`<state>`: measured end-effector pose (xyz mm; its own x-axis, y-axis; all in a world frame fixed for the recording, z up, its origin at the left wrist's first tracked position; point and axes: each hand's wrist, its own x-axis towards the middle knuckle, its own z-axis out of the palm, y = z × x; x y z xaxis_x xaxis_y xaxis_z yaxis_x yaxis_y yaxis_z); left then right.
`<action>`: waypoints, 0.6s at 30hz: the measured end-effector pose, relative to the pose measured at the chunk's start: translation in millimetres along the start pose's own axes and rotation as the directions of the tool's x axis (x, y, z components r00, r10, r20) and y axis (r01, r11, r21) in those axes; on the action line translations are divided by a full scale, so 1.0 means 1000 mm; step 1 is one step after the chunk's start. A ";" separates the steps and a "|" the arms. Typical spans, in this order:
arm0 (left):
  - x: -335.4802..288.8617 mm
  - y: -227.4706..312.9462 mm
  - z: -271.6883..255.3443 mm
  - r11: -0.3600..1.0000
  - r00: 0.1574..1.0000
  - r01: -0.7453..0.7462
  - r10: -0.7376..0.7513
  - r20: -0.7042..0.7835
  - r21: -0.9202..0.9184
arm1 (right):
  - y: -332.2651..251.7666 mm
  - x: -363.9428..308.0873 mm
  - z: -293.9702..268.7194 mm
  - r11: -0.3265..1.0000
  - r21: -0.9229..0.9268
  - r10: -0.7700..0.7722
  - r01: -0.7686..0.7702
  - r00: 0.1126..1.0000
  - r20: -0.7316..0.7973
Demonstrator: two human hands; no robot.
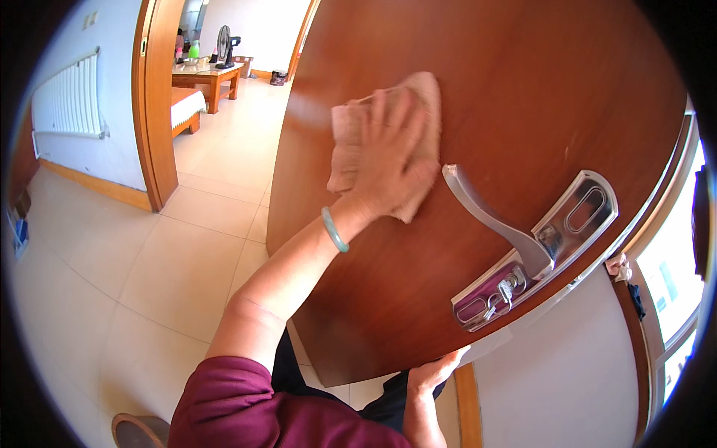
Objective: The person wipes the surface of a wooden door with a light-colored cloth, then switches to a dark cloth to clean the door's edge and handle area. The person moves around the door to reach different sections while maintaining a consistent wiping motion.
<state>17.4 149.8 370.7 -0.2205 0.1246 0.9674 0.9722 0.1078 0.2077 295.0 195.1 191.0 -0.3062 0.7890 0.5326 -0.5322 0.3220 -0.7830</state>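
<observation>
Currently holding a pale pink cloth flat against the face of a reddish-brown wooden door with the left hand, with fingers laid out long over the fabric, slightly apart from one another rather than clamped on it. Somewhat blurred at both hand and cloth, yet clear enough to place: high on the door panel, to the left of a silver lever handle and apart from it. Wearing a pale green bangle at the left wrist and a maroon sleeve above the elbow. Resting the right hand at the door's edge near the bottom of the view, with fingertips partly hidden; cannot tell whether closed around that edge or just touching it. Can see, to the right of the cloth, a silver lock plate lying aslant in this view, with keys hanging at its lower part. Looking left past a wooden door frame, can make out a dark fan standing on a low table, beyond pale floor tiles. Can also see a white radiator on the wall farther left.
</observation>
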 end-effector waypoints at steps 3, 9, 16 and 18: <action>-0.029 -0.025 0.006 0.947 0.956 0.275 -0.288 -0.060 -0.168 | 0.008 -0.001 -0.006 0.996 -0.069 -0.054 0.052 0.998 -0.030; -0.094 -0.072 -0.023 -0.151 0.652 0.283 -0.694 0.306 -0.947 | 0.010 0.005 0.000 0.994 -0.092 -0.071 0.062 0.992 -0.102; -0.151 -0.043 -0.069 -0.182 0.747 0.230 -0.597 0.293 -0.956 | 0.012 0.014 -0.007 0.990 -0.143 -0.005 -0.010 0.995 -0.102; -0.145 -0.026 -0.079 -0.241 0.737 0.224 -0.592 0.327 -0.944 | 0.012 0.018 -0.010 0.994 -0.107 0.025 -0.037 0.994 -0.108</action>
<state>30.2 51.0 236.1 -0.7639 0.3499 0.5423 -0.2101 -0.9293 0.3037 290.8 218.1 187.9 -0.2319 0.8489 0.4749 -0.4333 0.3470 -0.8318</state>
